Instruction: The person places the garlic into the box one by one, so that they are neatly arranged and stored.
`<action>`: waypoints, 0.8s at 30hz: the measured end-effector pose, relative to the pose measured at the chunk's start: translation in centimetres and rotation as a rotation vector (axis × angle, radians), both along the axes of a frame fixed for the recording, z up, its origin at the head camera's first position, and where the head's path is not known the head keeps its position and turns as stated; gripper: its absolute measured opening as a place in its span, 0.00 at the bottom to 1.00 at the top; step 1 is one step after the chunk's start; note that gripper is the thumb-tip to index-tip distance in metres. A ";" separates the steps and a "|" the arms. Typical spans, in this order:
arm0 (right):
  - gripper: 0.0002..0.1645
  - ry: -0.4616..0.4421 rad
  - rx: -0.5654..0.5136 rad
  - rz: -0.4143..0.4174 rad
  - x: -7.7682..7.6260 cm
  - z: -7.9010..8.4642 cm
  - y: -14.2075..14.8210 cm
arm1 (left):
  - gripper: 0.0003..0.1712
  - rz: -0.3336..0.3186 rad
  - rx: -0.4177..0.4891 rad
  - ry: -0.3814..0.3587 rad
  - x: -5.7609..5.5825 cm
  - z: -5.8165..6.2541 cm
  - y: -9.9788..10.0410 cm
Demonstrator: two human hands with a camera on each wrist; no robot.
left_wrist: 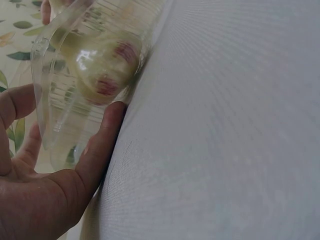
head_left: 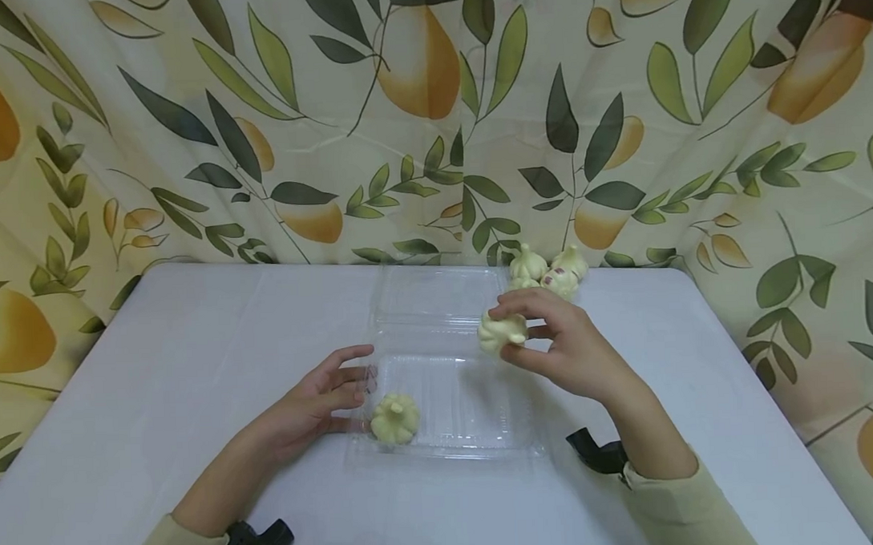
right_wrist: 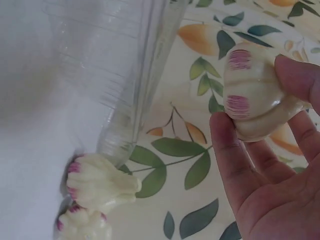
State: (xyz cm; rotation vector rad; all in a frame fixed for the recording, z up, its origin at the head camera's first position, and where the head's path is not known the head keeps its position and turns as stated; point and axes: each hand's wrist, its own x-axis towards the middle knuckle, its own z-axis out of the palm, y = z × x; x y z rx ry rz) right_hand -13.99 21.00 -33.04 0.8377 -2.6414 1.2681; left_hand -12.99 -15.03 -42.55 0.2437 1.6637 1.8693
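Note:
A pale garlic bulb (head_left: 502,333) is pinched between the thumb and fingers of my right hand (head_left: 565,344), raised over the right part of a clear plastic box (head_left: 457,446). Purple streaks mark the held bulb in the right wrist view. Another garlic bulb (head_left: 394,419) sits inside the box at its front left corner, and its streaked side shows through the wall in the left wrist view. At the box's left side is my left hand (head_left: 314,405), its fingers spread and extended, with the thumb (left_wrist: 107,132) low against the wall. The lid (head_left: 440,295) is folded back, away from me.
Several more garlic bulbs (head_left: 561,280) are clustered at the table's back edge, right beside the lid. A white cloth covers the table (head_left: 265,318). Behind it hangs a leaf-and-fruit patterned curtain (head_left: 403,137). Black wrist mounts (head_left: 597,451) are worn on both arms.

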 end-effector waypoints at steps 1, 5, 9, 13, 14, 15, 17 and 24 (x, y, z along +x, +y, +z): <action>0.28 0.005 0.003 0.003 0.0 0.2 0.0 | 0.40 -0.001 0.001 0.002 0.0 0.0 0.0; 0.28 0.015 0.013 0.030 -0.2 0.7 -0.3 | 0.40 0.002 0.011 0.004 0.0 0.2 0.0; 0.27 0.021 0.021 0.069 -0.4 1.4 -1.0 | 0.40 0.003 0.014 0.002 0.0 0.3 0.0; 0.26 0.020 0.028 0.104 -0.6 2.1 -1.9 | 0.40 0.006 0.003 0.003 -0.1 0.3 0.0; 0.26 0.020 0.032 0.108 -0.7 2.2 -2.2 | 0.40 0.007 0.000 0.003 -0.1 0.3 0.0; 0.25 0.017 0.034 0.111 -0.8 2.3 -2.5 | 0.40 0.006 0.000 0.004 -0.1 0.3 0.0; 0.25 0.009 0.038 0.119 -0.9 2.4 -3.0 | 0.40 0.005 0.000 0.004 -0.1 0.3 -0.1; 0.24 -0.041 0.061 0.158 -1.3 2.1 -5.3 | 0.40 0.003 0.008 -0.006 -0.1 0.1 0.0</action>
